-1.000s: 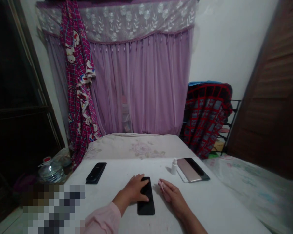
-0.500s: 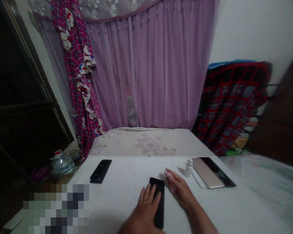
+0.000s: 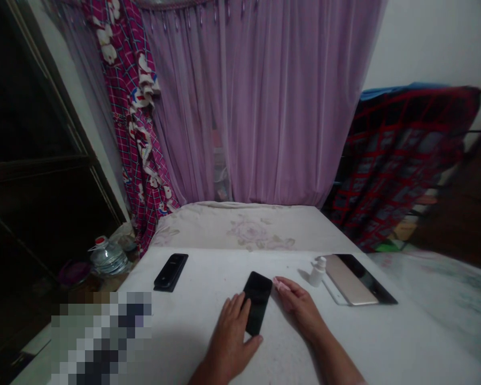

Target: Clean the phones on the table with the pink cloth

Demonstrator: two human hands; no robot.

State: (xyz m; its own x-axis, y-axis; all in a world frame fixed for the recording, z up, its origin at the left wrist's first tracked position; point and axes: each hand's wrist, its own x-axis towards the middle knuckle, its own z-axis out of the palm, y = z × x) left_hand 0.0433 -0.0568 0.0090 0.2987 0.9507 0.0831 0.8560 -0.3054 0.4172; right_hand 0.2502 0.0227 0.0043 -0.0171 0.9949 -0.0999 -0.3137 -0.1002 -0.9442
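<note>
We mark the black smartphone (image 3: 257,303) first: it lies flat on the white bench (image 3: 208,267), lower centre of the frame, tilted on the surface with its top end leaning right, glass side apparently up. We judge it light, stiff and slick, with fragile glass, so a flat palm may skid it; the long edges look like the surest hold, with fingertips on both sides.

The left hand (image 3: 230,334) is spread wide, its fingers (image 3: 236,306) touching the phone's left edge and the thumb near the lower end, not clamped round it. The right hand (image 3: 300,306) lies just right of the phone, fingers drawn narrow, with a small pink item (image 3: 280,284) at the fingertips; we cannot tell whether it is held.

Further out, upper right on the bench, stand a small white dropper bottle (image 3: 317,271) and a rose-gold slab, phone or tablet, (image 3: 350,280) over a black glass panel. A second black phone (image 3: 170,272) lies left of centre. Off the bench, lower left, is a plastic water bottle (image 3: 108,259) with a red cap. Behind hang lilac curtains (image 3: 272,96).
</note>
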